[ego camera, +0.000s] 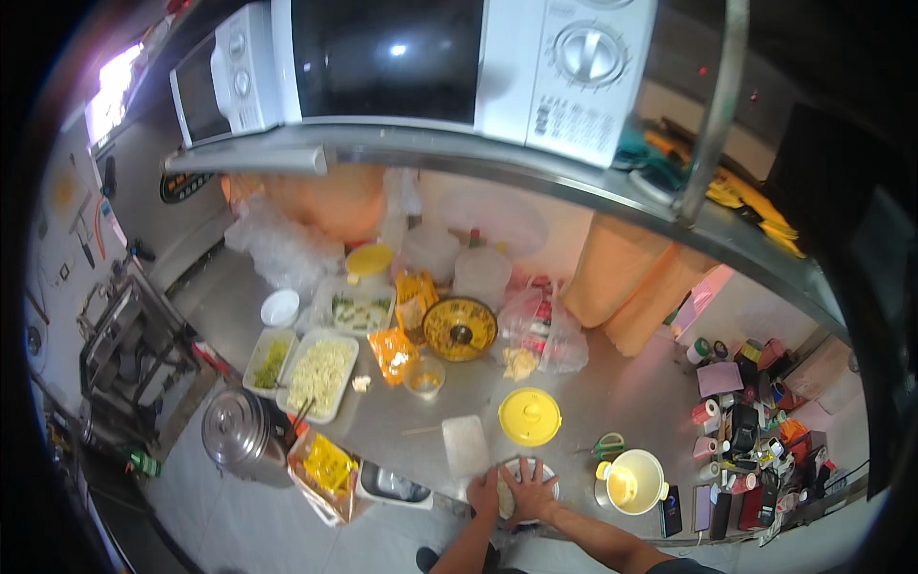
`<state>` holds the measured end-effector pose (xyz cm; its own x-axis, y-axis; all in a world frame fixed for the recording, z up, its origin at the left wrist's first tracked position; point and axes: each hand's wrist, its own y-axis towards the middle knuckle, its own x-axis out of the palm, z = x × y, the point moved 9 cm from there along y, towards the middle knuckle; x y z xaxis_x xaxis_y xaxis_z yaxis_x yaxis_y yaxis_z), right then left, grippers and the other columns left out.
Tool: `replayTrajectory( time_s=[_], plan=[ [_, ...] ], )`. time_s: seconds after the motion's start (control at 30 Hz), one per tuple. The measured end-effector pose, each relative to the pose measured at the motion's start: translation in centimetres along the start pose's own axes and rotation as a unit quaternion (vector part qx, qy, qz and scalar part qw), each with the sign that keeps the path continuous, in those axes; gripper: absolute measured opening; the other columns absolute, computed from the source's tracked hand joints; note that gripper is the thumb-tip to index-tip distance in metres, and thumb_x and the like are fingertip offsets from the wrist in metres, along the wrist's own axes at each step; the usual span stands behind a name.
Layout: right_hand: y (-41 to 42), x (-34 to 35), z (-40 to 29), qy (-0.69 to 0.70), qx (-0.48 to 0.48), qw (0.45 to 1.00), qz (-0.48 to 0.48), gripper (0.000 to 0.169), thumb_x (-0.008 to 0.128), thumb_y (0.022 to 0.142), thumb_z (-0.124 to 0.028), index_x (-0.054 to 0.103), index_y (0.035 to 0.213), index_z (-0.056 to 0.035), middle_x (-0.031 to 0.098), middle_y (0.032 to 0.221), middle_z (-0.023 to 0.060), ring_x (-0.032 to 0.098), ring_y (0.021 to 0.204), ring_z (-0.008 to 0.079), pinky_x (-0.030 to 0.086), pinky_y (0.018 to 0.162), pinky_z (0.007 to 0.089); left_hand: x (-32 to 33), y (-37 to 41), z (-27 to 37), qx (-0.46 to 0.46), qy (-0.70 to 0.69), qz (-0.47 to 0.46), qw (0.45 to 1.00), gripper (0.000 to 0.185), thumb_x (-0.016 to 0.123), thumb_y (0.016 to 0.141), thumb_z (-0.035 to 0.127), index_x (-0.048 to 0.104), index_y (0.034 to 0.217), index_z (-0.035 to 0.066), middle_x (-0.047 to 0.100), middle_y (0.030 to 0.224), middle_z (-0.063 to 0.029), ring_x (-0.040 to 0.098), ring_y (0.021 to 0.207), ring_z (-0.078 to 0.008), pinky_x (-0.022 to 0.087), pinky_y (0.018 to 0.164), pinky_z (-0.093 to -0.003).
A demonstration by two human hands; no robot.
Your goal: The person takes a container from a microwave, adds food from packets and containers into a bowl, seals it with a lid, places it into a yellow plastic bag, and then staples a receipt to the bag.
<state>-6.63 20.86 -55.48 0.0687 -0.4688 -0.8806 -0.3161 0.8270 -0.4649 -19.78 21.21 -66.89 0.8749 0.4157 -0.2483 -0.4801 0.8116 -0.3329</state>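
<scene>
A round white bowl (552, 473) sits at the counter's front edge, largely covered by my hands. My right hand (532, 496) is spread flat over it, fingers apart. At the bowl's left side my left hand (484, 493) has its fingers curled; what they grip is hidden. A pale, soft-looking mass (505, 499) shows between the two hands. Just left of them lies a whitish rectangular lid or board (466, 445). A yellow round lid (530, 417) rests beyond the bowl. To the right stands a pale tub with yellow handles (637, 482), with some yellow matter inside.
Green-handled scissors (609, 445) lie behind the tub. Phones (670, 511) and small jars crowd the right end. Farther left are a tray of shredded pale food (320, 374), an orange packet (392, 354) and a patterned yellow round container (460, 328). A microwave (574, 79) stands on the overhead shelf.
</scene>
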Motion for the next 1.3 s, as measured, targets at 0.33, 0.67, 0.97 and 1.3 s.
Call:
replayTrajectory(
  time_s=[0.33,0.67,0.97,1.3],
  plan=[
    [2.6,-0.4,-0.8,0.076,0.053,0.992,0.080,0.087,0.074,0.065,-0.064,0.043,0.141,-0.0334,0.026,0.152,0.0170,0.020,0.139,0.0487,0.018,0.096,0.0818,-2.6,1.0,5.7,0.137,0.096,-0.019,0.986,0.059,0.070,0.083,0.041,0.058,0.110,-0.010,0.064,0.104,-0.0227,0.062,0.096,-0.0278,0.048,0.080,-0.0401],
    [-10.5,-5.5,3.4,0.465,-0.004,0.809,0.361,0.037,0.069,0.087,-0.026,0.064,0.115,-0.0019,0.070,0.082,0.0103,0.068,0.073,0.0182,0.054,0.069,0.0299,-0.3,-31.5,72.3,0.830,0.040,-0.111,0.546,0.023,0.048,0.094,0.014,0.061,0.109,0.002,0.065,0.102,-0.0220,0.061,0.097,-0.0390,0.049,0.083,-0.0465],
    [-19.2,-0.4,7.4,0.532,0.070,0.767,0.352,0.031,0.068,0.088,-0.019,0.066,0.111,0.0014,0.070,0.083,0.0101,0.063,0.071,0.0119,0.052,0.068,0.0277,10.4,-25.0,76.6,0.727,0.357,-0.039,0.584,0.025,0.073,0.076,0.023,0.072,0.093,0.005,0.070,0.097,-0.0178,0.066,0.094,-0.0364,0.052,0.081,-0.0455],
    [-17.3,-9.0,5.2,0.566,-0.018,0.755,0.332,0.026,0.065,0.092,-0.013,0.064,0.114,0.0008,0.069,0.090,0.0040,0.061,0.077,0.0100,0.051,0.071,0.0254,-2.6,-28.4,76.4,0.733,-0.091,-0.069,0.670,0.034,0.075,0.078,0.028,0.068,0.089,-0.003,0.069,0.079,-0.0131,0.065,0.070,-0.0209,0.050,0.066,-0.0343]
  ],
)
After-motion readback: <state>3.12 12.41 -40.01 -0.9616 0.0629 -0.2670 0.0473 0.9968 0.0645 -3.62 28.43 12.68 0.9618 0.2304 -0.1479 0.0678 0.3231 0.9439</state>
